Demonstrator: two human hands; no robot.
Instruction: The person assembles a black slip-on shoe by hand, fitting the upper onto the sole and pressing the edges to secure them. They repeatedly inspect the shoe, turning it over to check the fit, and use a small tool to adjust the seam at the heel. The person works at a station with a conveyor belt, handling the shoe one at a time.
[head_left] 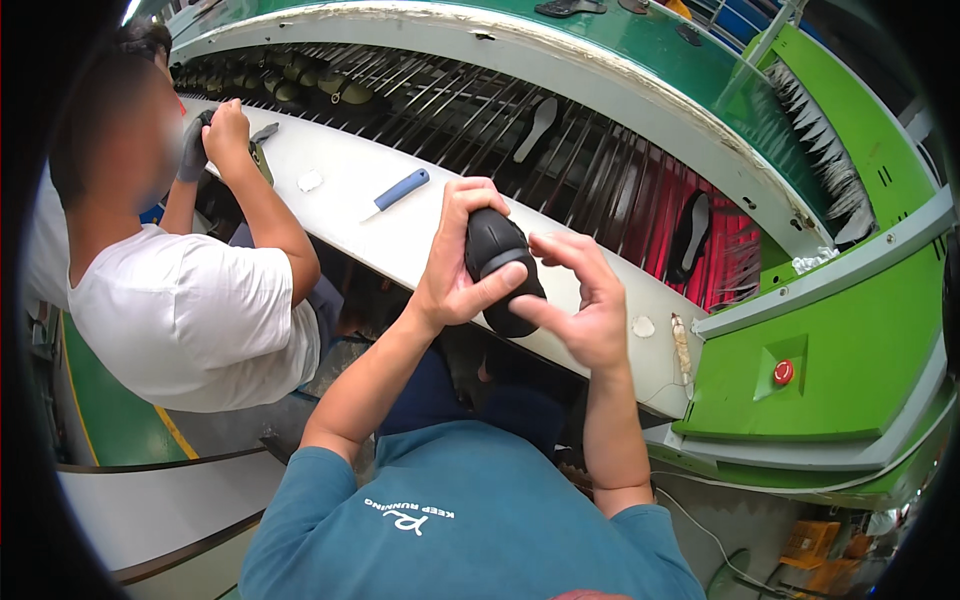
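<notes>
Black shoe [492, 238] sits between the hands, up off the desk [345, 165]. Left hand [450, 270] is wrapped round it, thumb across its front, so nearer. Right hand [595, 315] is half spread just right of it, thumb and fingers pointing at its side; can't tell if the thumb tip touches. Long axis runs away from the wearer, near end slanting right. Left palm hides its left side; underside unseen, near end dark on dark.

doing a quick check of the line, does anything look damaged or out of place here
Yes: the white edge of the green top looks ragged and brownish in places, as if worn. Crumpled whitish material by the green housing at right looks stray, though its purpose is unclear.
</notes>
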